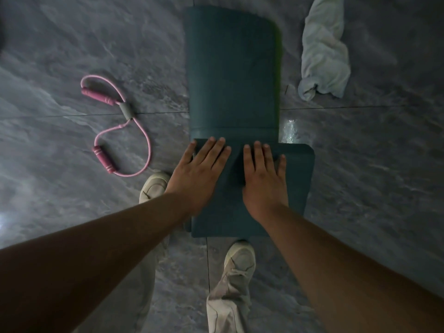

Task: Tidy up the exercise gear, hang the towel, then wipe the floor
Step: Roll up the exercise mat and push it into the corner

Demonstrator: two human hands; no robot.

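A dark teal exercise mat [231,68] lies on the grey stone floor, stretching away from me. Its near end is rolled or folded into a thick bundle [298,179]. My left hand [201,174] presses flat on the left part of that bundle, fingers straight. My right hand [264,176] presses flat beside it, fingers spread. A pink figure-eight resistance band [120,126] with two foam handles lies on the floor to the left. A crumpled pale towel [324,51] lies on the floor at the upper right.
My two pale shoes [240,258] stand close to the mat's near end, one at its left edge [153,186]. A small wet shiny patch [288,131] sits on the tile right of the mat. Tile seams cross the floor.
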